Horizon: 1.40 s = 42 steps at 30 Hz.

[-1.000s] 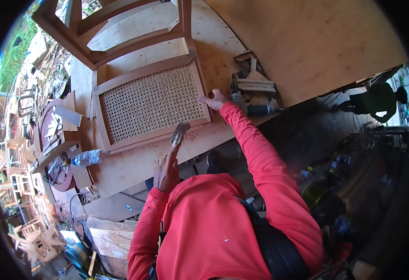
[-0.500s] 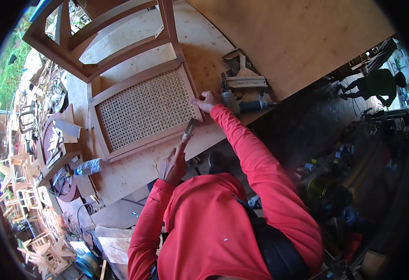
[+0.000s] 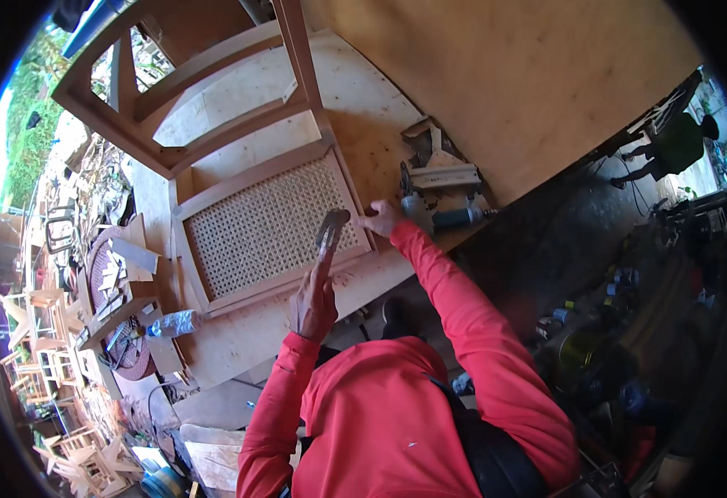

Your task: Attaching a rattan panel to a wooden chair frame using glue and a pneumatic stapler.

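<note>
On the bench lies a wooden chair frame (image 3: 255,168) with a woven cane panel (image 3: 268,224) set inside its rails. My left hand (image 3: 313,309) is closed round the handle of a hammer (image 3: 332,222), whose head hangs over the panel near its right edge. At the right rail, my right hand (image 3: 382,218) has its fingers pinched together, their tips at the rail. Whatever may be between those fingertips is too small to make out.
Right of the chair lie a power tool (image 3: 454,217) and wood offcuts (image 3: 434,149). A plastic bottle (image 3: 174,324) and scraps on a round woven piece (image 3: 135,357) are at left. A large wooden board (image 3: 504,91) fills the far right. Another person (image 3: 678,145) is beyond.
The hammer head has risen from the panel's lower right corner and swung up and left over the cane. My right hand stays by the right rail. The whole view has shifted slightly.
</note>
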Each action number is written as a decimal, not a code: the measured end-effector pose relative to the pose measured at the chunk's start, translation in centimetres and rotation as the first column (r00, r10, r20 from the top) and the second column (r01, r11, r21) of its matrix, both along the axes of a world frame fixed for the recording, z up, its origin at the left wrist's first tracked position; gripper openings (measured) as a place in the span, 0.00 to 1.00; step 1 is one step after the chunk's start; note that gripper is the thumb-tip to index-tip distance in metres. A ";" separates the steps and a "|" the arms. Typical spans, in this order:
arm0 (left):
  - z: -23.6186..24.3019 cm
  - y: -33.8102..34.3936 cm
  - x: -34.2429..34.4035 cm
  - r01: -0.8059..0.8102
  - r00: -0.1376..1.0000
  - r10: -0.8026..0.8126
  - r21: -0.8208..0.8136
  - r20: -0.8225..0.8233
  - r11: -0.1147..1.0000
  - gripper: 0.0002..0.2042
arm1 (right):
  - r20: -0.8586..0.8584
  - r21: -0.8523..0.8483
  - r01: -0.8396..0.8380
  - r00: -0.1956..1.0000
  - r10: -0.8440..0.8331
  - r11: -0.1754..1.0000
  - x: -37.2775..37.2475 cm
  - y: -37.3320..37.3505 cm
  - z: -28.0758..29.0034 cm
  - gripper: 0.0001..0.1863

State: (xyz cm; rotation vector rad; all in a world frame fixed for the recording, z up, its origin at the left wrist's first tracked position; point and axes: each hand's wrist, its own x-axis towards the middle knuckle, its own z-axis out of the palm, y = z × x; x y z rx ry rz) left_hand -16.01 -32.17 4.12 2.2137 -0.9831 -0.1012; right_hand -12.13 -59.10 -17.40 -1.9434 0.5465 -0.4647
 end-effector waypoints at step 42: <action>-0.4 -3.7 8.2 0.008 0.993 -0.026 0.153 0.119 0.988 0.35 | -0.365 0.130 -0.105 0.919 0.146 0.986 -0.1 1.5 5.5 0.35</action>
